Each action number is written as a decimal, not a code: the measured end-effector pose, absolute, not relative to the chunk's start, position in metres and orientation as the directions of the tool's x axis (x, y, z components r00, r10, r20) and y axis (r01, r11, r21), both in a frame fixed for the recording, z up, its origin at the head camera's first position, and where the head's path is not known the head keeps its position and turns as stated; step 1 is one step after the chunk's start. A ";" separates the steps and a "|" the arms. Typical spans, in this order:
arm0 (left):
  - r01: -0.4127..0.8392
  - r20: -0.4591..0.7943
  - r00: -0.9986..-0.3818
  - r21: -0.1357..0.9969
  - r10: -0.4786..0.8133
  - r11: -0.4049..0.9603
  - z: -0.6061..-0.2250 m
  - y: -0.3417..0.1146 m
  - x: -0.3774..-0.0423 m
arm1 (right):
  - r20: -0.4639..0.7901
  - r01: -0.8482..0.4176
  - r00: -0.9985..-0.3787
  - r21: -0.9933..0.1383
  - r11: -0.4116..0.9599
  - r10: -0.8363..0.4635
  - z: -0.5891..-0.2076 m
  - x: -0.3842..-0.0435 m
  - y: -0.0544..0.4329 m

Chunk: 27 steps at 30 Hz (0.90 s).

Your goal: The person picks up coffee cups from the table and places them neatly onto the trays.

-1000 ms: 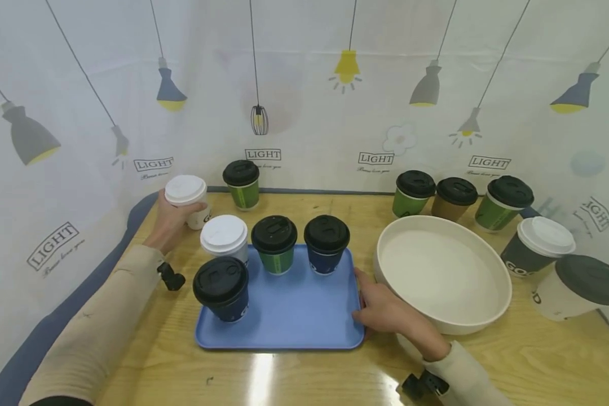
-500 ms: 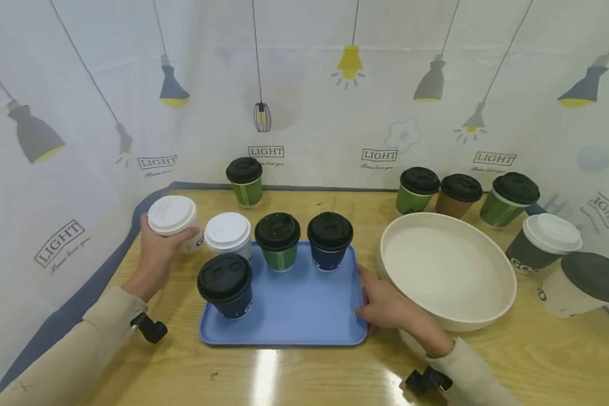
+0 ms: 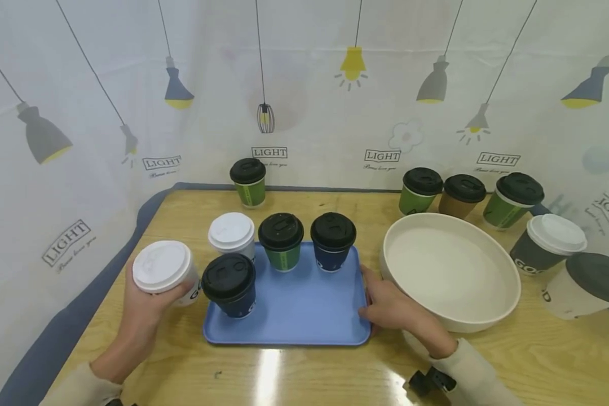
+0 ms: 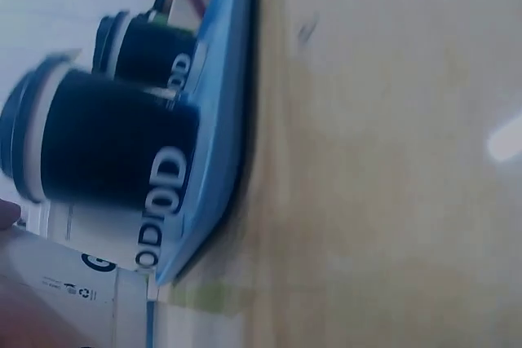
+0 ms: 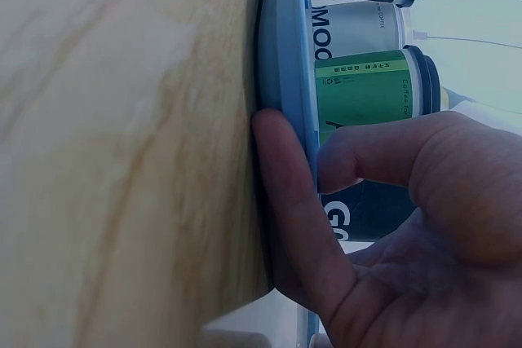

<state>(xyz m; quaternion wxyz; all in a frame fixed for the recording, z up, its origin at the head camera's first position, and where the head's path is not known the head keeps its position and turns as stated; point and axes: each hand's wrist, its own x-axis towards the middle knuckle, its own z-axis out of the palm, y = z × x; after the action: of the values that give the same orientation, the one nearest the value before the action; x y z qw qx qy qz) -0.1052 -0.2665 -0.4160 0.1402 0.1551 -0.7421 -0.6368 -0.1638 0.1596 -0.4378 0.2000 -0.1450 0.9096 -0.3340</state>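
Observation:
My left hand [image 3: 143, 311] grips a white paper cup [image 3: 163, 268] with a white lid, just left of the blue tray [image 3: 304, 316]. In the left wrist view the printed side of this white cup [image 4: 77, 283] shows near the tray's corner. My right hand [image 3: 389, 304] holds the tray's right edge, thumb over the rim, as the right wrist view shows. On the tray stand a white-lidded white cup [image 3: 232, 234], a green cup [image 3: 283, 256] and two dark blue cups [image 3: 331, 256], [image 3: 235, 301], these last three with black lids.
A round cream bowl [image 3: 451, 270] stands right of the tray, close to my right wrist. Behind and beside it are several lidded cups, including a brown one [image 3: 457, 206] and a white one [image 3: 563, 296]. Another green cup [image 3: 251, 192] stands at the back left.
My left hand has brought the white cup from the back left toward me, down to the tray's left side. The right hand stays on the tray's edge. The view has shifted slightly.

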 end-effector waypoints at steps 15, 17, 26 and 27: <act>0.147 0.231 -0.927 0.948 -0.294 0.282 -0.417 -0.187 -0.012 | -0.266 -0.143 -0.877 -0.652 0.745 -0.401 -0.436 -0.164 0.163; 0.228 0.286 -0.937 0.936 -0.200 0.269 -0.418 -0.176 -0.011 | -0.259 -0.152 -0.879 -0.646 0.748 -0.402 -0.435 -0.165 0.164; 0.146 0.138 -0.989 0.974 0.060 0.175 -0.413 -0.133 -0.033 | -0.252 -0.165 -0.883 -0.623 0.764 -0.396 -0.435 -0.165 0.161; 0.117 0.106 -0.992 0.980 0.071 0.160 -0.412 -0.128 -0.037 | -0.252 -0.164 -0.884 -0.622 0.765 -0.394 -0.435 -0.165 0.161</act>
<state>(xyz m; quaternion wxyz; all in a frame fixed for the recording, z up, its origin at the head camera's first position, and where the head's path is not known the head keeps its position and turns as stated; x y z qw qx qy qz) -0.0367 -0.1279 -0.4118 0.0176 -0.0616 -0.7615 -0.6450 -0.1647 0.1615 -0.4347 0.1876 -0.1515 0.9206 -0.3071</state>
